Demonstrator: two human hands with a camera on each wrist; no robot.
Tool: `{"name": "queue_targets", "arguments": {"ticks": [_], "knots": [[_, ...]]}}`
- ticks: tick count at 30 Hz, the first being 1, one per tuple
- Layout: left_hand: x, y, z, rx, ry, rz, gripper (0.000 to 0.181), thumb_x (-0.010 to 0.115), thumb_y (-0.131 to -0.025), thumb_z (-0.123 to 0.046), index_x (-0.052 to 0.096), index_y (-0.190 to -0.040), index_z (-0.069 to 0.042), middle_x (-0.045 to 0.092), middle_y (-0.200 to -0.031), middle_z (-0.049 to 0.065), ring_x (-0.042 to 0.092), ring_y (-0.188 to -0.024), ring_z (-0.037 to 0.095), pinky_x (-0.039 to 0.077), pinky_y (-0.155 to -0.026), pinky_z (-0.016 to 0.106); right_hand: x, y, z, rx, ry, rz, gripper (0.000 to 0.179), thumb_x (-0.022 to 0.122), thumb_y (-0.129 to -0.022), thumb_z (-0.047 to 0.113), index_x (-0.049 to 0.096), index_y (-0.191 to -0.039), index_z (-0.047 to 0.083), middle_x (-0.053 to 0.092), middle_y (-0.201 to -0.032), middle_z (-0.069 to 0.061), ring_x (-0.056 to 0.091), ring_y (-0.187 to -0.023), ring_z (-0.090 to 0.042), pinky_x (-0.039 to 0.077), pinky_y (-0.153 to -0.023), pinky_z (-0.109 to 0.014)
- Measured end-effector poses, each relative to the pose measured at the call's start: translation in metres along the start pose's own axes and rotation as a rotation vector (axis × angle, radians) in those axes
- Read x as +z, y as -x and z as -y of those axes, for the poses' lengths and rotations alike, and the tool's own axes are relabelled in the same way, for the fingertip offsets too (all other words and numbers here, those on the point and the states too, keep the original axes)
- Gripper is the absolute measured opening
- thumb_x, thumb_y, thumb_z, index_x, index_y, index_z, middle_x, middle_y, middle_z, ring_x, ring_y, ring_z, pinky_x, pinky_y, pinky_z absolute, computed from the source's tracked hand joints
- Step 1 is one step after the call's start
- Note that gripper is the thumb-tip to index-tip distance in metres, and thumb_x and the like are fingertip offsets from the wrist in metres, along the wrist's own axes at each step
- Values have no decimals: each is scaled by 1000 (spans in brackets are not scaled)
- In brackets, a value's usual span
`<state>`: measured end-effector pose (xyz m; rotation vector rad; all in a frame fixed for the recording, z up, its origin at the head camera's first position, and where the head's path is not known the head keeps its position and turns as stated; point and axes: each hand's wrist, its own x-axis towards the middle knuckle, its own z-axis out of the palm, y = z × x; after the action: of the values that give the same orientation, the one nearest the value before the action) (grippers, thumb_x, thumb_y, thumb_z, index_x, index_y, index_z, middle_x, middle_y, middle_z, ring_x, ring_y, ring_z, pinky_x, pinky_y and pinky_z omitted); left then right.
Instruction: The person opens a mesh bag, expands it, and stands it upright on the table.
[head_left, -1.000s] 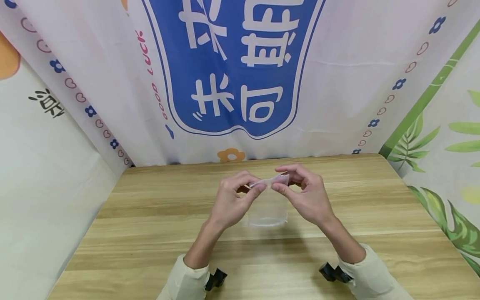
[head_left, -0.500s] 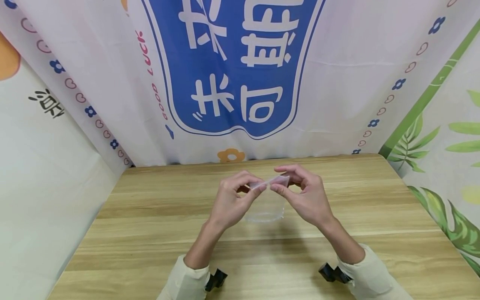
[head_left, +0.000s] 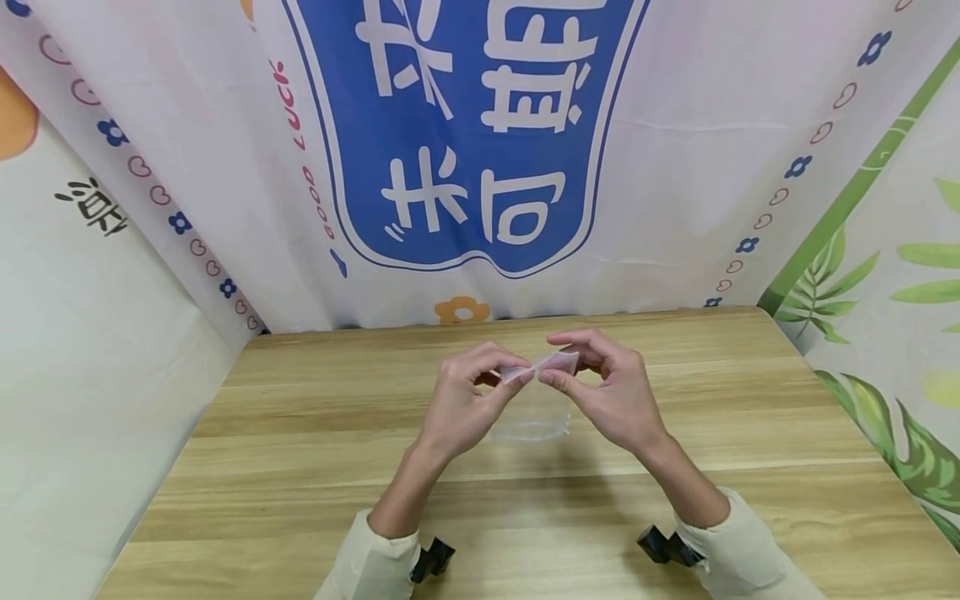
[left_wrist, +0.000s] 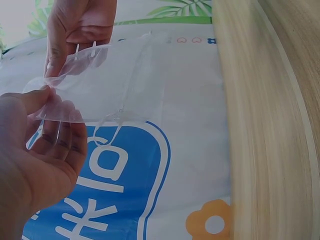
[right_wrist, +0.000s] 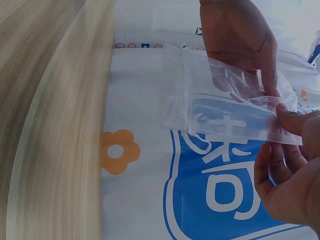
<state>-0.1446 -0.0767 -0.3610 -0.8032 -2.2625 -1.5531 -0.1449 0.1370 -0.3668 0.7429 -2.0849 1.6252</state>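
The clear bag (left_wrist: 112, 75) hangs between the person's two hands, above the table (head_left: 300, 467), closer to its far edge than to either side edge. The left hand (head_left: 468, 396) pinches the bag's upper edge between thumb and fingers; the right hand (head_left: 617, 396) pinches the same edge just beside it. For this fingertip work, light, even pinches would probably serve best, with the thumbs close together and sliding rather than tugging, since thin film may crease or tear. The loose loop (left_wrist: 106, 132) at the bag's opposite end is best left hanging clear of the fingers.
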Motion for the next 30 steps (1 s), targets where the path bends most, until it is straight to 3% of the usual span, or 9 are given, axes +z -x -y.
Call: {"name": "queue_targets", "arguments": {"ticks": [13,20,30], "knots": [[-2,0,1,-12,-2,-15,6,78,-99,-9,82,-100,-5,79,-97,8,70,-83,12,66,-74,29,-1,-1,1,29,10,-7,40,85,-85,-10,73,-122,0,82,-93,-13,73,-79,-6,57,-70,-19],[1,0,1,0,-9,0,6,80,-97,-8,83,-101,-5,80,-99,8,73,-85,16,66,-73,28,1,0,1,7,25,0,39,85,-83,-10,73,-119,0,81,-89,-11,70,-77,-5,55,-67,-18],[0,0,2,-7,-18,-29,5,80,-97,-9,82,-99,-5,80,-97,8,72,-83,14,66,-74,28,-1,-1,0,17,25,-4,39,85,-84,-10,73,-120,-1,81,-91,-13,73,-81,-5,60,-77,-19]]}}
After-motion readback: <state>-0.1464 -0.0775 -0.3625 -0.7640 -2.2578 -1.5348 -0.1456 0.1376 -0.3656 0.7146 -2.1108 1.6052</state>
